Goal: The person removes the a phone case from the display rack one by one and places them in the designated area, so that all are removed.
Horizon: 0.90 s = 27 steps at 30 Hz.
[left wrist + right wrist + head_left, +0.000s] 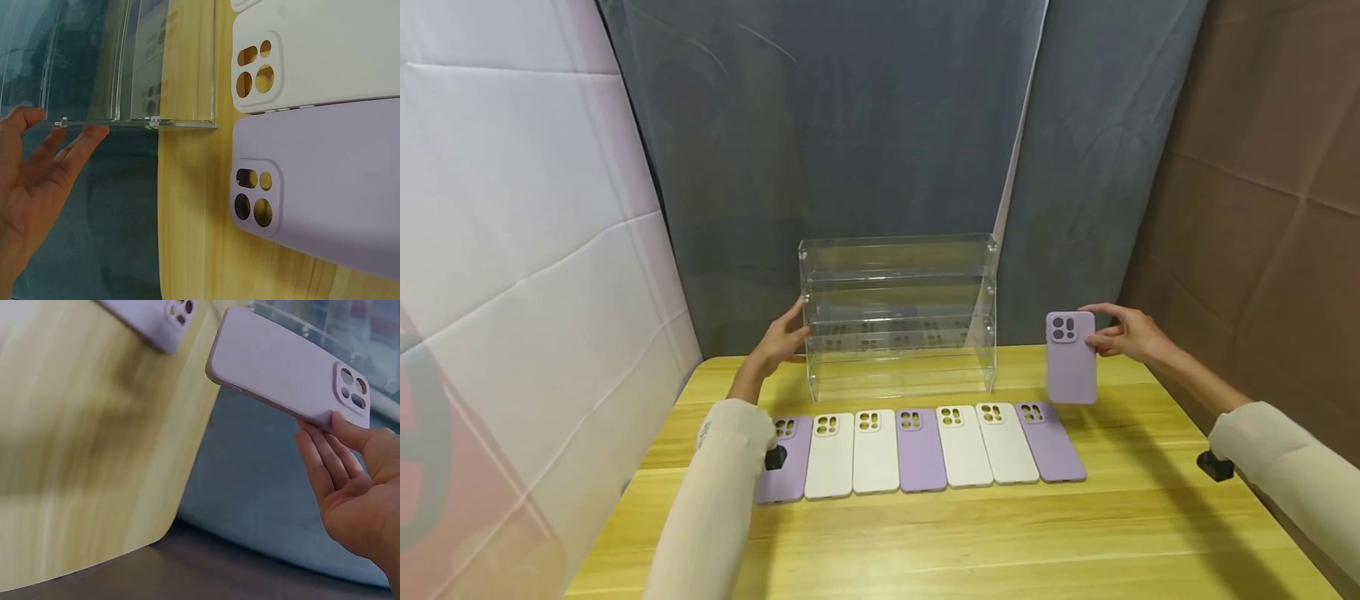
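Note:
My right hand (1131,333) pinches a lilac phone case (1071,367) by its side edge, thumb on the back and fingers behind. The case is upright, its camera cut-outs at the top, raised at the right of the table. In the right wrist view the same lilac case (275,365) slants above the right hand (356,487). My left hand (778,340) touches the left side of a clear acrylic display rack (898,392) with several tiers. The left wrist view shows the fingertips of this left hand (47,165) against the rack's side panel (134,124).
In front of the rack, several phone cases lie in a row, white (830,458) and lilac (922,458), cut-outs toward the rack. My left sleeve (715,492) overlaps the leftmost lilac case (790,475). A grey curtain (895,125) hangs behind the wooden table (985,542).

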### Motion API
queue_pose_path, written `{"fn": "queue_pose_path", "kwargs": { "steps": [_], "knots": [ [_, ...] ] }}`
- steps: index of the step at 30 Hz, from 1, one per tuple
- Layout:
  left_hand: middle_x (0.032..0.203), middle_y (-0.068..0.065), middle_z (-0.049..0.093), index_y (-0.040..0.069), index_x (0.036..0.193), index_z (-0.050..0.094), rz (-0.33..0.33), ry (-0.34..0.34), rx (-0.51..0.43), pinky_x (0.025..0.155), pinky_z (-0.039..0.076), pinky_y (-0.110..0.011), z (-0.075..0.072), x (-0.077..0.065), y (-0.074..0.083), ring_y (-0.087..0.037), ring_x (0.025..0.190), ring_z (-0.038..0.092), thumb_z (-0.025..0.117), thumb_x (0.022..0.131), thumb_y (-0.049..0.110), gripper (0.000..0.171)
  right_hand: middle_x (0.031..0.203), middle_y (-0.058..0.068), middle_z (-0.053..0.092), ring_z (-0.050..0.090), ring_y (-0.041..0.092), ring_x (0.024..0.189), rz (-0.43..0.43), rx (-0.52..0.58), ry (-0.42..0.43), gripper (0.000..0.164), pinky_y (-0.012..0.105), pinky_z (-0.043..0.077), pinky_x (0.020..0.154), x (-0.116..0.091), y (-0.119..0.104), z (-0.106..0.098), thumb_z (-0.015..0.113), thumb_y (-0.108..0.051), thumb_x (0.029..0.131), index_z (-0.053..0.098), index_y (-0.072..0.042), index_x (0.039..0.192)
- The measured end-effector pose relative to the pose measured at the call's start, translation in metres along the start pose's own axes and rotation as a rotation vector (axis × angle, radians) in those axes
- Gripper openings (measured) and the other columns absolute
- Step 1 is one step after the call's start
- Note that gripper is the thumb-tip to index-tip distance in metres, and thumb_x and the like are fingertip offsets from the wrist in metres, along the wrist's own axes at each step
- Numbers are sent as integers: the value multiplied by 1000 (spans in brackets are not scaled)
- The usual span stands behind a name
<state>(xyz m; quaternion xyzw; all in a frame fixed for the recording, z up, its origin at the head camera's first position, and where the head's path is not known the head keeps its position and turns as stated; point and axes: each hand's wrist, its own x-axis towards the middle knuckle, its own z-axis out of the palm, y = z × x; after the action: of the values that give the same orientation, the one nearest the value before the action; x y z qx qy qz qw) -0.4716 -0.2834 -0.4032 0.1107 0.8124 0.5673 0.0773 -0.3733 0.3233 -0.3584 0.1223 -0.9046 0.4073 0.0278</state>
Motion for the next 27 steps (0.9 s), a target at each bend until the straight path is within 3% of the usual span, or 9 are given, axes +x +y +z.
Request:
{"fn": "queue_pose_path", "kwargs": {
  "steps": [5, 12, 18, 27],
  "knots": [
    [166, -30, 24, 36, 167, -1, -8, 4, -10, 109, 43, -68, 1, 1, 0, -49, 149, 32, 43, 113, 16, 72, 115, 36, 69, 77, 24, 85, 36, 48, -33, 60, 34, 65, 71, -12, 25, -5, 69, -1, 99, 41, 10, 151],
    [166, -31, 23, 35, 167, -2, -6, -5, -19, 109, 43, -67, 2, 4, 0, -49, 149, 31, 42, 113, 15, 73, 95, 20, 78, 75, 17, 78, 50, 48, -77, 60, 30, 64, 67, -26, 55, -8, 70, -3, 98, 42, 10, 149],
    [166, -31, 22, 35, 166, -3, 1, -2, 1, 107, 46, -65, 2, 3, -1, -48, 149, 32, 43, 113, 15, 73, 98, 27, 76, 76, 23, 79, 93, 15, -123, 63, 32, 65, 67, -31, 71, 0, 68, 0, 99, 35, 16, 151],
    [166, -30, 22, 36, 166, -2, -6, 2, -1, 109, 43, -67, 2, 2, -1, -48, 149, 31, 43, 113, 16, 73, 101, 26, 75, 73, 24, 84, 128, 46, -166, 64, 38, 65, 72, -37, 87, 22, 66, -1, 101, 32, 16, 152]
  ]
}}
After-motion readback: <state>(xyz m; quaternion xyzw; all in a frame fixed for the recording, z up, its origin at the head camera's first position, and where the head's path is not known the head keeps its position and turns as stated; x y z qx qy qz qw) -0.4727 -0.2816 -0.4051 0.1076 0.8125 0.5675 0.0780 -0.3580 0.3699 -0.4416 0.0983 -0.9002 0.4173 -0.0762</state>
